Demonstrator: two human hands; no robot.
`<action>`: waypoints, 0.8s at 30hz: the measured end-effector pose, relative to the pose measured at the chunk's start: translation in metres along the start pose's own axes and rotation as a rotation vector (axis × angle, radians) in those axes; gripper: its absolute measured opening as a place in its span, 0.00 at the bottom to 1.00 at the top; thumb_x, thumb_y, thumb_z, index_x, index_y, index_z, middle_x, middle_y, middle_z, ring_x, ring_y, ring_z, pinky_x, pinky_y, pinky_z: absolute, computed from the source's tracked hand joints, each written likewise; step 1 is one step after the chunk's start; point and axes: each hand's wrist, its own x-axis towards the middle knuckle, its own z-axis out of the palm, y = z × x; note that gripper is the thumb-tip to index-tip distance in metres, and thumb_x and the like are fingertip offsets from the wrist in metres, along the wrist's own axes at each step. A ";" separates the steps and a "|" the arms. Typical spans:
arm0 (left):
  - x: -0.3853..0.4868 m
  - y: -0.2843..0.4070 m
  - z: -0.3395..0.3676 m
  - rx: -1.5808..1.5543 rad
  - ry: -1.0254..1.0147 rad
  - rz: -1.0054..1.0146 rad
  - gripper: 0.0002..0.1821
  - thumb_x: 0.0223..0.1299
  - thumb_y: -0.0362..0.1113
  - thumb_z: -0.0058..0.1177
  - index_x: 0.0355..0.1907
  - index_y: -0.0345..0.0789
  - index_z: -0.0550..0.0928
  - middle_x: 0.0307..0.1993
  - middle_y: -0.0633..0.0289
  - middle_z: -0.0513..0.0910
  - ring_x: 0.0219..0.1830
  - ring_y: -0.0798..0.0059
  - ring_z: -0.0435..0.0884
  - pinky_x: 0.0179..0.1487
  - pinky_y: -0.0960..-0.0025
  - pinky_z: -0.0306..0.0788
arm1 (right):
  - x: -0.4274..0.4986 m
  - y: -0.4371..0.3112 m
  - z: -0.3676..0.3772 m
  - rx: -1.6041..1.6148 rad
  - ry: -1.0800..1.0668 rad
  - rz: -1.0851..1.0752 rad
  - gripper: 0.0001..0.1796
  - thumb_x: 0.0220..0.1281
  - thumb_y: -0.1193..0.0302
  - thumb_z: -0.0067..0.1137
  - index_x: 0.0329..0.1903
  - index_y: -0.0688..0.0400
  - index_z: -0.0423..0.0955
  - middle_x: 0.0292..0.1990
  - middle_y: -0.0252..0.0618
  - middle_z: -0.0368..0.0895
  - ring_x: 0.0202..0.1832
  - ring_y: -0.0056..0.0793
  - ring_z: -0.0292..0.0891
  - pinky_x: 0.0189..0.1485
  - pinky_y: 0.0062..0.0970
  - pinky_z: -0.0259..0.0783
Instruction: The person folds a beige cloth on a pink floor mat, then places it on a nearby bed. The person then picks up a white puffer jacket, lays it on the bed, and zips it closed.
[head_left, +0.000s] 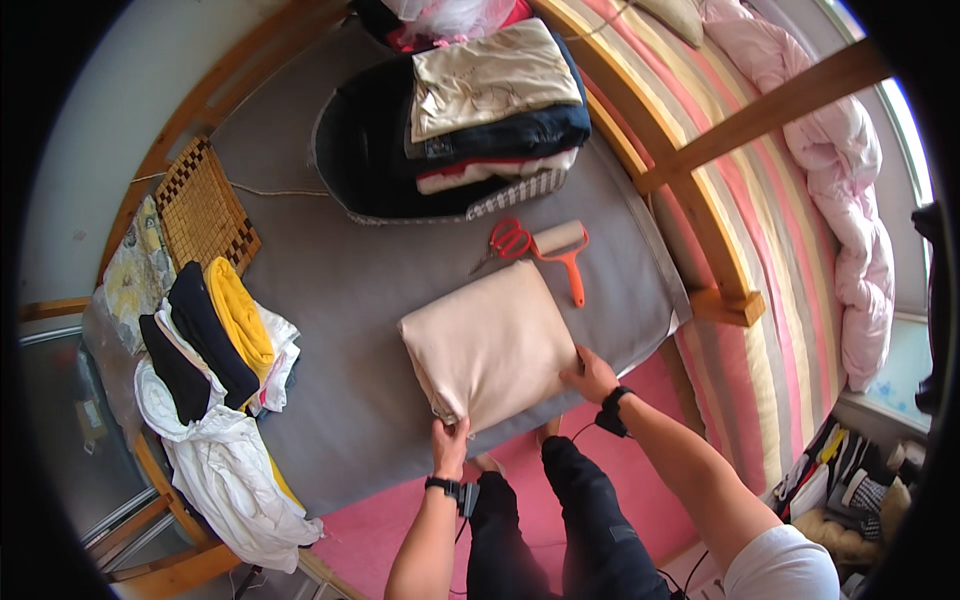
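A folded cream-coloured cloth or garment (491, 341) lies on the grey bed surface in front of me. My left hand (450, 442) grips its near left corner, thumb and fingers pinching the fabric. At its right edge, my right hand (591, 375) has its fingers on the near right corner; part of them is hidden at the cloth. Beyond the cloth lie red-handled scissors (510, 238) and a lint roller with an orange handle (574, 279). Farther off, an oval fabric basket (360, 217) holds a stack of folded clothes (495, 90).
Left of me are piled clothes, among them a yellow garment (238, 322) and a white one (232, 487), beside a woven bamboo mat (206, 206). A wooden bed rail (697, 202) stands at the right, before a striped bedspread (765, 262) and a pink quilt (847, 187).
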 end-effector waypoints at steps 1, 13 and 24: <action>-0.008 -0.003 -0.004 -0.006 -0.020 -0.030 0.18 0.69 0.40 0.63 0.53 0.34 0.74 0.42 0.65 0.82 0.41 0.78 0.80 0.44 0.71 0.76 | 0.002 -0.001 -0.008 -0.081 -0.012 -0.004 0.33 0.57 0.56 0.68 0.60 0.64 0.75 0.46 0.54 0.85 0.47 0.47 0.83 0.53 0.39 0.76; -0.219 -0.121 -0.142 -0.019 0.305 -0.289 0.25 0.70 0.28 0.58 0.64 0.33 0.65 0.43 0.55 0.83 0.40 0.69 0.86 0.43 0.69 0.81 | -0.023 -0.100 -0.037 -0.454 -0.323 -0.536 0.16 0.60 0.68 0.61 0.51 0.52 0.79 0.44 0.42 0.83 0.46 0.44 0.83 0.46 0.43 0.79; -0.303 -0.164 -0.316 0.495 0.730 -0.223 0.44 0.58 0.34 0.69 0.73 0.30 0.60 0.62 0.41 0.70 0.65 0.52 0.71 0.61 0.55 0.72 | 0.025 -0.124 0.093 -0.530 -0.269 -0.389 0.56 0.52 0.74 0.67 0.82 0.50 0.45 0.68 0.61 0.63 0.68 0.63 0.65 0.69 0.47 0.69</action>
